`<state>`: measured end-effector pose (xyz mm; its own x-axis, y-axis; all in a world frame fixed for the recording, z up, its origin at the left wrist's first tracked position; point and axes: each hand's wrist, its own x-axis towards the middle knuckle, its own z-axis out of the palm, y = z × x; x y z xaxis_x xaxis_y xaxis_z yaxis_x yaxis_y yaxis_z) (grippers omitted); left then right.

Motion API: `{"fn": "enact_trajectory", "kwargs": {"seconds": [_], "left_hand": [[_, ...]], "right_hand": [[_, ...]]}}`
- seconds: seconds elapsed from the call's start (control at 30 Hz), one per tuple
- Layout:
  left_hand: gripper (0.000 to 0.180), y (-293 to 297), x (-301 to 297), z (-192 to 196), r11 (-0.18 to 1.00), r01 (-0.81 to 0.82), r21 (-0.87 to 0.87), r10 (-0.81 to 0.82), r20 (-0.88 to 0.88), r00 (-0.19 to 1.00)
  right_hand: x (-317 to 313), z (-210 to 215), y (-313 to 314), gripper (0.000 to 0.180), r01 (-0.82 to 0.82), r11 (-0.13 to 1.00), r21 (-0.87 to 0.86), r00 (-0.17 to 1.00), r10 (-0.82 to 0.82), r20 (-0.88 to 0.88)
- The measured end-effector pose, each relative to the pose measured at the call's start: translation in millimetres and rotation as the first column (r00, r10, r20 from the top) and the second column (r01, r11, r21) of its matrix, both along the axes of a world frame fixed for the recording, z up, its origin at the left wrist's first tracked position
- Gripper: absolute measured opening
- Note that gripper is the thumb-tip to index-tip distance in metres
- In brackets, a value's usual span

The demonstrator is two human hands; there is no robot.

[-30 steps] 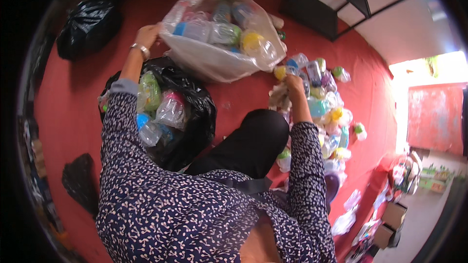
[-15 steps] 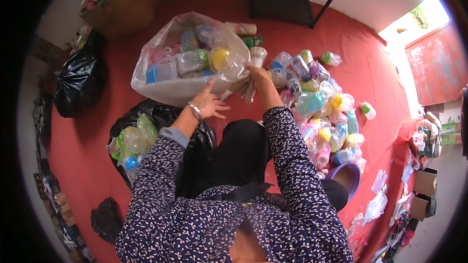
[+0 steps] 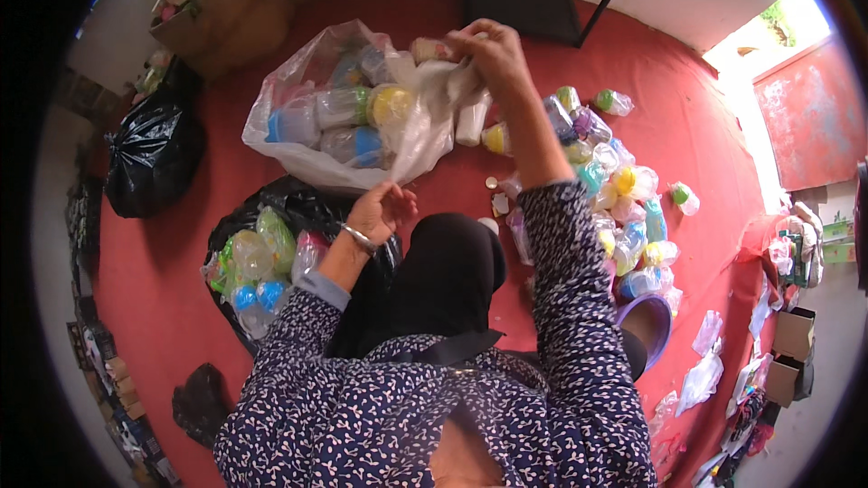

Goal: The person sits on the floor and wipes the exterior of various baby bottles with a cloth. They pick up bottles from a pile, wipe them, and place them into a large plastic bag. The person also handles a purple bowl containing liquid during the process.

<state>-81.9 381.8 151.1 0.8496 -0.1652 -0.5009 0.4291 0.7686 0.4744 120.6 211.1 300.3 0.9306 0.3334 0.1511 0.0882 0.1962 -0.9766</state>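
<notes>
A large translucent plastic bag [image 3: 298, 163] lies ahead of me, holding clear bottles with blue, green and yellow caps. My left hand [image 3: 381, 212] has its curled fingers pinched at the bag's near rim. My right hand [image 3: 491, 50] is raised beyond the bag's right side, closed on a pale, limp cloth [image 3: 445, 89]. The cloth hangs over the bag's right side, blurred by motion. Close by on the left, a black bag [image 3: 271, 190] gapes around clear and green bottles and some blue-topped ones [image 3: 258, 298].
To my right spreads a heap of plastic bottles [image 3: 624, 226] with a purple basin [image 3: 653, 330] below it. A tied black bag [image 3: 145, 163] and a cardboard box [image 3: 221, 18] stand at far left. A black shelf [image 3: 524, 14] stands at the back.
My right hand has swung up and away with the cloth. My left hand has drawn slightly nearer, its spread fingers now curled at the bag's rim. Bottles at the heap's left side have shifted.
</notes>
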Motion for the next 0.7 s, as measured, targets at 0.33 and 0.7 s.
{"fn": "enact_trajectory", "kwargs": {"seconds": [0.33,0.7], "left_hand": [[0.050,70,30,82,0.301,0.190,0.934,-0.283,-0.103,0.954],[0.044,257,180,37,-0.421,0.406,0.811,0.222,-0.342,0.913]], "right_hand": [[-11,-51,4,0.052,0.317,0.370,-0.873,0.947,-0.178,0.268],[-3,-110,42,0.017,0.331,0.358,-0.873,0.943,-0.154,0.295]]}}
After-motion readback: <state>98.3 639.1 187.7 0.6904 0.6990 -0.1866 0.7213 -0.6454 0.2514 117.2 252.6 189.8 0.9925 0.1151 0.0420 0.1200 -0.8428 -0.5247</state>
